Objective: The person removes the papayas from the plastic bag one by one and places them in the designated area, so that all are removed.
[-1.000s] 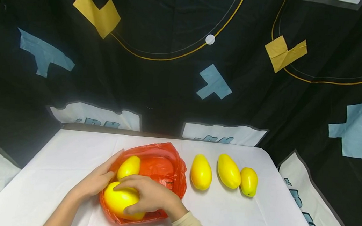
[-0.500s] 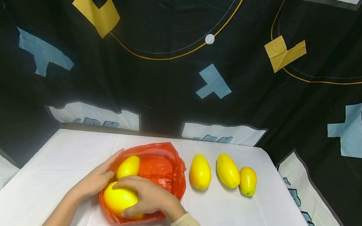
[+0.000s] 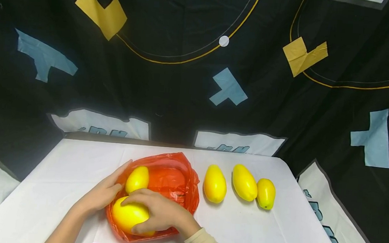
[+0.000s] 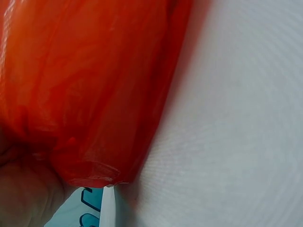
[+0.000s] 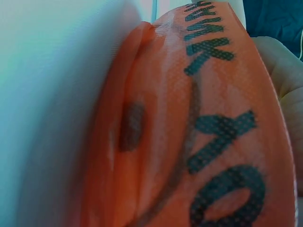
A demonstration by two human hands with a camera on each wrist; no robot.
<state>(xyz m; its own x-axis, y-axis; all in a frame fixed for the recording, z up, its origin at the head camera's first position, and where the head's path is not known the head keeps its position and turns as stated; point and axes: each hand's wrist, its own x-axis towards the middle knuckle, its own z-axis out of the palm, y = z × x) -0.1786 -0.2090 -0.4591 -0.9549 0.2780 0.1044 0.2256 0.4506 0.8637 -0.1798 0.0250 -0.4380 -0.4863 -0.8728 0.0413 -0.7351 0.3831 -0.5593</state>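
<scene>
A red plastic bag (image 3: 170, 178) lies with its mouth spread wide on the table. My left hand (image 3: 103, 190) holds the bag's left rim, its thumb toward the fruit inside. In the left wrist view the red bag wall (image 4: 94, 85) fills the left side, with part of the hand (image 4: 28, 194) beneath it. Inside the bag, a large yellow mango (image 3: 128, 214) sits at the front, and my right hand (image 3: 161, 211) grips it from above with curved fingers. A smaller yellow mango (image 3: 137, 179) rests behind it. Dark lettering marks the bag (image 5: 213, 132) in the right wrist view.
Three more yellow mangoes stand right of the bag: one nearest it (image 3: 215, 184), a middle one (image 3: 245, 182) and a smaller one (image 3: 265, 194) touching the middle one. All lie on a white-covered table (image 3: 257, 235). A black patterned curtain (image 3: 169, 97) hangs behind.
Hands, bag and fruit keep the same places. The whole head view has shifted very slightly.
</scene>
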